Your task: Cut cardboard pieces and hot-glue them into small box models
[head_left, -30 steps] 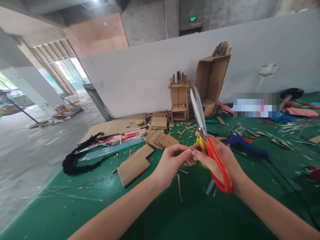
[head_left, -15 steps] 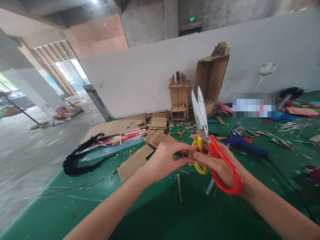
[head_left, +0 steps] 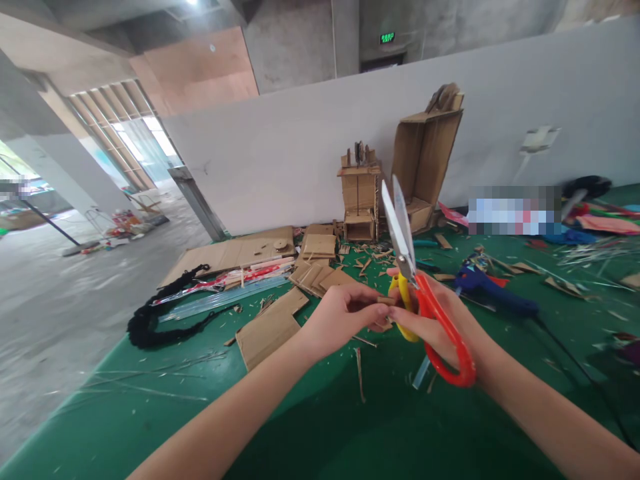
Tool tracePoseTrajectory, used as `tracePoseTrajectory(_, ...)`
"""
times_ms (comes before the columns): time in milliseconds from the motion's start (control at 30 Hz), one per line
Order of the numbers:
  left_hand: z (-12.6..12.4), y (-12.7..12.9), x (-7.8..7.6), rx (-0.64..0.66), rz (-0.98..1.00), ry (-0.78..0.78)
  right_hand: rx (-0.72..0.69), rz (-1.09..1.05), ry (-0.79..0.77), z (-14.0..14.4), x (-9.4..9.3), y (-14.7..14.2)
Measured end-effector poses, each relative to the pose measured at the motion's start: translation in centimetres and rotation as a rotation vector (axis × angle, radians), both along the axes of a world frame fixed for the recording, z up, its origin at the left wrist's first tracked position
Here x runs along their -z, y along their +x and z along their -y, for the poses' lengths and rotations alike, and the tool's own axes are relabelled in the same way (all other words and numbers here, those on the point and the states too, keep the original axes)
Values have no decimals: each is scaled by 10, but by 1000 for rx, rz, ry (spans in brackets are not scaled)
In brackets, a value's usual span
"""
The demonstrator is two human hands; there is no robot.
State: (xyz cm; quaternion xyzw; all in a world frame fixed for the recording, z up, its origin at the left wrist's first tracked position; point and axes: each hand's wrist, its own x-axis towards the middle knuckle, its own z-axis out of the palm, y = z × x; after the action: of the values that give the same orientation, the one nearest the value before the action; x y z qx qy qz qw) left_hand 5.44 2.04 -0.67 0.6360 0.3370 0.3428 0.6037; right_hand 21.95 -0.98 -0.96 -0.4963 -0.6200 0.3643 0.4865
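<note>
green table (head_left: pixel 150 413) littered with cardboard scraps (head_left: pixel 320 267), grey wall (head_left: pixel 280 153) behind.

1 pair of scissors (head_left: pixel 417 293), 2 hands on it. Behind the scissors: 1 small cardboard tower (head_left: pixel 359 200), 1 open cardboard box (head_left: pixel 425 160). Right of the scissors: 1 blue glue gun (head_left: pixel 493 287).

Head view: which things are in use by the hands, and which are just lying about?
In use:
left hand
right hand
scissors
small cardboard piece

Lying about:
glue gun
cardboard tower
open box
black cord
flat cardboard pieces
</note>
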Motion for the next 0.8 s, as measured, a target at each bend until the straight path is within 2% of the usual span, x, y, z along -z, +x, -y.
tracePoseTrajectory(200,-2,2,3,-79,277,-132,-26,77,53,1,5,3)
tracePoseTrajectory(333,-9,-5,-6,-279,472,-110,-37,220,90,0,14,9)
tracePoseTrajectory(500,-17,-15,-19,-500,548,-54,-142,375,93,3,14,5)
tracePoseTrajectory(633,-16,-17,-24,-543,588,-26,-121,479,110,7,12,-3)
tracePoseTrajectory(800,-10,-13,-23,-540,580,-41,-83,509,96,8,19,-7)
